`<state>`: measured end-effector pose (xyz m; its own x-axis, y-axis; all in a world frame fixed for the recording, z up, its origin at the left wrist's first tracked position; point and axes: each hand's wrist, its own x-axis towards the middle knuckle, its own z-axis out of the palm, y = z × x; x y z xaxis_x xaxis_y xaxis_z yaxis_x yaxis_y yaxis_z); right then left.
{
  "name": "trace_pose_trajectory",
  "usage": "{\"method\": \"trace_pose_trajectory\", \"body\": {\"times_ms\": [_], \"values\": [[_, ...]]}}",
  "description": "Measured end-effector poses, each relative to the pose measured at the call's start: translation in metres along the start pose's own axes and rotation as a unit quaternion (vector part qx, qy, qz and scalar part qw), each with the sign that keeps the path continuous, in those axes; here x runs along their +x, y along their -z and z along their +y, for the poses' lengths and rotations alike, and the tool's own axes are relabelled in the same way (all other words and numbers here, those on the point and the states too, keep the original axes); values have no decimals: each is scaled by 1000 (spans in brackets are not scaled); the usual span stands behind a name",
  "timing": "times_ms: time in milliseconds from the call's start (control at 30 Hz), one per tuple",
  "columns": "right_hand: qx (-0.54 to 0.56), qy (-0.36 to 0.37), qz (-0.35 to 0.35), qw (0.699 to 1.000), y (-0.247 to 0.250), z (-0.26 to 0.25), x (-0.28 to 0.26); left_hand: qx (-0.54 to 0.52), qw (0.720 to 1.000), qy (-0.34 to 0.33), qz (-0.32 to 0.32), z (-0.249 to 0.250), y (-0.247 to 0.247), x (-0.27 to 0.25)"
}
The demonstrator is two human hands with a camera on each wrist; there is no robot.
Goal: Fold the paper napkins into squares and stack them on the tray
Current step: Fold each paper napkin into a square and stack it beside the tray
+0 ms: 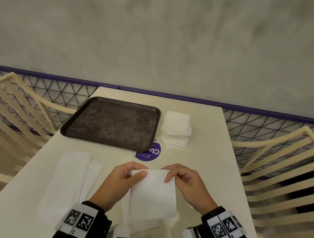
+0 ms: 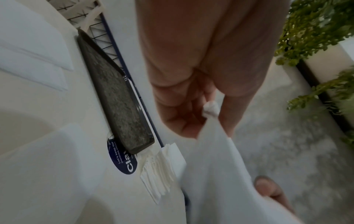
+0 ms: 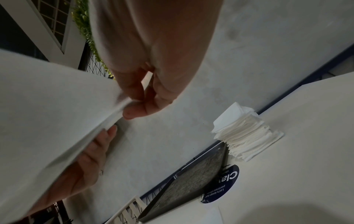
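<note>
A white paper napkin (image 1: 153, 192) hangs lifted above the table's near edge, held by its two top corners. My left hand (image 1: 129, 175) pinches the left corner between thumb and fingers (image 2: 191, 121). My right hand (image 1: 176, 176) pinches the right corner, thumb in front (image 3: 138, 112). The same napkin (image 3: 47, 113) fills the left of the right wrist view and shows doubled layers along its edge. The dark brown tray (image 1: 112, 123) lies bare at the back of the table. A stack of small white napkins (image 1: 176, 129) stands just right of the tray.
Long folded white napkins (image 1: 72, 176) lie on the cream table (image 1: 215, 161) to my left. A round purple sticker (image 1: 148, 153) sits by the tray's near right corner. Cream slatted chairs (image 1: 280, 166) flank the table. A wire fence with a purple rail (image 1: 173, 95) runs behind.
</note>
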<state>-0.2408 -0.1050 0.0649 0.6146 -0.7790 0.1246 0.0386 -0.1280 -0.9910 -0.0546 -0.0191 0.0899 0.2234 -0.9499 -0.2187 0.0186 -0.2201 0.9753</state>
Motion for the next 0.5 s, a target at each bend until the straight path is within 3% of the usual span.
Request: {"method": "trace_pose_trajectory", "body": {"times_ms": [133,233,367,500], "values": [[68,-73,-102,990,8,-13,1,56,997,-56,2,-1,2,-1],[-28,-93,-61,993,3,-13,7,149,983,-111,8,-4,4,1],[-178,-21,-14,984,-8,-8,10,221,959,-178,14,-5,3,-1],[-268,56,-27,961,-14,-10,9,288,926,-244,6,-3,0,-1]]}}
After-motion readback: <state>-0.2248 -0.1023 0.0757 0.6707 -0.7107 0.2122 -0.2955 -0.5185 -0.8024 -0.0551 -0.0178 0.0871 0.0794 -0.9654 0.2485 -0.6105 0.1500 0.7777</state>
